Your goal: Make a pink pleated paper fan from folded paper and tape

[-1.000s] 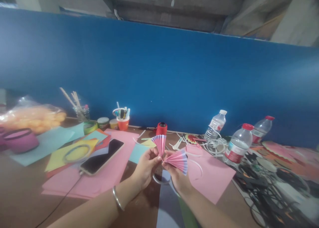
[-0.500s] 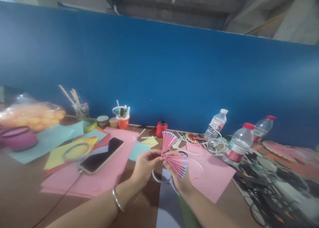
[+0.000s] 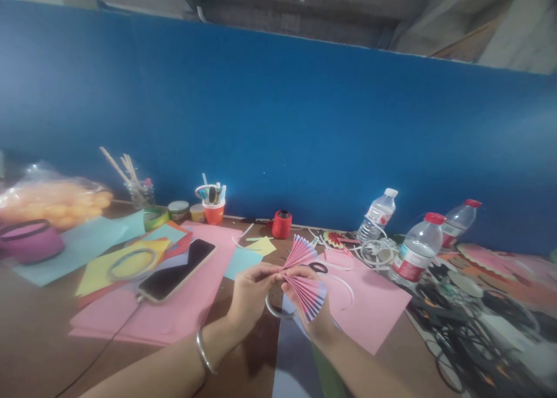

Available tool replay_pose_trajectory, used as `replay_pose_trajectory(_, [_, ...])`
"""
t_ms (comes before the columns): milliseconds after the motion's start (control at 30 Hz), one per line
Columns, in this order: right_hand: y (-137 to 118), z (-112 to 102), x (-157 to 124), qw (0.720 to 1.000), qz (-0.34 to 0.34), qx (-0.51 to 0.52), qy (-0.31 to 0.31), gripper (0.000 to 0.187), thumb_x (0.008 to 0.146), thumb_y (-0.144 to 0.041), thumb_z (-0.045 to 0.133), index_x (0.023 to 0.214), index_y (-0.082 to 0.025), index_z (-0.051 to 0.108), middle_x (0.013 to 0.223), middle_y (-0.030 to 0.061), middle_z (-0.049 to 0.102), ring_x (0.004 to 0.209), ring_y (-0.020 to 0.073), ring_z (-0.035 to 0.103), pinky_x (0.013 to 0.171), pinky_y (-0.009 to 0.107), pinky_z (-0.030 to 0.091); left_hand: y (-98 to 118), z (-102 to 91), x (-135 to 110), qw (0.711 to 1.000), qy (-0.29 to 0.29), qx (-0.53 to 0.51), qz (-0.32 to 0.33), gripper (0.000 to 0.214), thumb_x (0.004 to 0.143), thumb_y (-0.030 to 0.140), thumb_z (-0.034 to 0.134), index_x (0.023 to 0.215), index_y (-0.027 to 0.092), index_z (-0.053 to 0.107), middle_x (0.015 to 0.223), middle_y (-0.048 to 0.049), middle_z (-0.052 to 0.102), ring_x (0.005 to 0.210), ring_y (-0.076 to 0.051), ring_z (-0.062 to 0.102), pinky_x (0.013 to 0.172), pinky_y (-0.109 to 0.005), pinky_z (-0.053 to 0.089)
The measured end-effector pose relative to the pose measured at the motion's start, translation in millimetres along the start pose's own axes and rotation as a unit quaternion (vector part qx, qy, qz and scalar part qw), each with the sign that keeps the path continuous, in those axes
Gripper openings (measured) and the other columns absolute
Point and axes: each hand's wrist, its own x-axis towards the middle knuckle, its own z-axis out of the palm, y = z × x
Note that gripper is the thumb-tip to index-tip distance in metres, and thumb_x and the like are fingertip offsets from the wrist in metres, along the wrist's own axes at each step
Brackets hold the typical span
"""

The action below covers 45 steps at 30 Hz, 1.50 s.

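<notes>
- Low in the centre of the frame, the left hand (image 3: pixel 251 289) and the right hand (image 3: pixel 307 305) meet over the surface (image 3: pixel 35 334), fingertips pressed together on a pleated pink paper fan (image 3: pixel 304 279).
- The left hand pinches the fan at its folded middle; a bangle (image 3: pixel 203 351) circles that wrist.
- The right hand grips the same middle from the other side, with the lower pleats spreading over its fingers and the upper pleats opening toward upper right.
- A pink sheet (image 3: pixel 369 305) lies just right of the hands.
- A phone (image 3: pixel 177 278) rests on pink paper at centre left.
- A red spool (image 3: pixel 282 224) stands beyond the hands; three water bottles (image 3: pixel 415 253) stand at right.
</notes>
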Motion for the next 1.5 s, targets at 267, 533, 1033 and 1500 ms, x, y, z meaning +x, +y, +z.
replay_pose_trajectory(267, [3, 1, -2, 0.999, -0.020, -0.024, 0.006, 0.015, 0.073, -0.019, 0.063, 0.087, -0.021, 0.059, 0.084, 0.0040, 0.063, 0.079, 0.0186, 0.061, 0.071, 0.032, 0.051, 2, 1.9, -2, 1.000, 0.000, -0.013, 0.016, 0.003, 0.065, 0.016, 0.069, 0.067, 0.018, 0.070, 0.073, -0.0040, 0.069, 0.072, -0.018, 0.062, 0.069, -0.027, 0.050])
replay_pose_trajectory(533, [-4, 2, 0, 0.998, -0.029, -0.048, 0.014, 0.016, 0.074, -0.016, 0.062, 0.089, -0.022, 0.060, 0.085, 0.0028, 0.064, 0.080, 0.0178, 0.061, 0.072, 0.029, 0.050, -2, -0.6, -1, 1.000, 0.002, -0.012, 0.009, 0.003, 0.066, 0.020, 0.070, 0.069, 0.018, 0.070, 0.076, -0.0034, 0.068, 0.075, -0.018, 0.062, 0.072, -0.028, 0.049])
replay_pose_trajectory(1033, [16, -10, 1, 0.981, -0.091, -0.153, -0.080, 0.015, 0.073, -0.018, 0.060, 0.087, -0.021, 0.054, 0.084, 0.0037, 0.059, 0.079, 0.0184, 0.056, 0.072, 0.033, 0.046, 5, 3.2, 10, 0.975, -0.066, -0.152, -0.149, 0.035, 0.064, 0.025, 0.073, 0.094, 0.017, 0.057, 0.080, -0.0023, 0.064, 0.066, -0.013, 0.061, 0.059, -0.021, 0.046])
replay_pose_trajectory(1500, [19, -16, 5, 0.924, -0.231, -0.266, -0.148, 0.031, 0.077, -0.016, 0.049, 0.108, -0.024, 0.054, 0.099, 0.0077, 0.064, 0.091, 0.0224, 0.057, 0.079, 0.040, 0.045, -3, -2.5, 15, 0.964, -0.010, -0.211, -0.163, 0.024, 0.066, 0.026, 0.072, 0.083, 0.015, 0.059, 0.076, 0.0000, 0.062, 0.066, -0.010, 0.059, 0.065, -0.021, 0.047])
